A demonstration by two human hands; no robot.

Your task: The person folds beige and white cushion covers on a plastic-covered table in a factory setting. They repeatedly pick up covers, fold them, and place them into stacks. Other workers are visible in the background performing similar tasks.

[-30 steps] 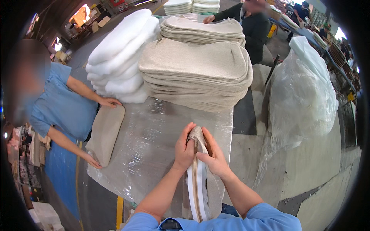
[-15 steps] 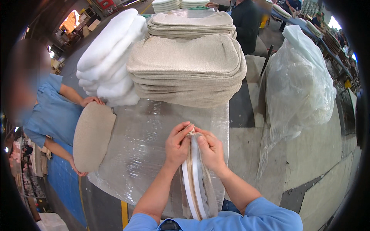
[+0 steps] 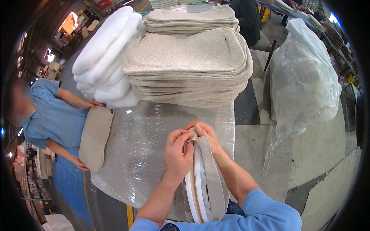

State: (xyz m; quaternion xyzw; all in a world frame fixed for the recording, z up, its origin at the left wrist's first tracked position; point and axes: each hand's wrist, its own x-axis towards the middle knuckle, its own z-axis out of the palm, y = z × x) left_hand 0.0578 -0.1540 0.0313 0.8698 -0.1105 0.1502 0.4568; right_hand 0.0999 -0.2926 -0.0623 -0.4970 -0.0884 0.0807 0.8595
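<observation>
A beige fabric cushion cover [image 3: 212, 175] with a white and tan zipper [image 3: 195, 184] along its edge stands in front of me, running from the table toward my body. At its far end my left hand [image 3: 179, 154] pinches the zipper's end, fingers closed together. Opposite it, my right hand [image 3: 206, 135] grips the same end of the cover, thumb on top and fingers curled round the fabric. Some pale threads show between my fingertips. Whatever lies under the fingertips is hidden.
The table [image 3: 142, 154] is wrapped in clear plastic. A tall stack of beige covers [image 3: 185, 69] and white padding [image 3: 106, 54] stand at its far side. On the left, a person in blue [image 3: 58, 111] holds a beige piece [image 3: 96, 136]. A big plastic bag [image 3: 304, 77] stands right.
My right hand has shifted up over the cover's end, and its fabric side shows wider. The co-worker's beige piece has tilted and looks narrower.
</observation>
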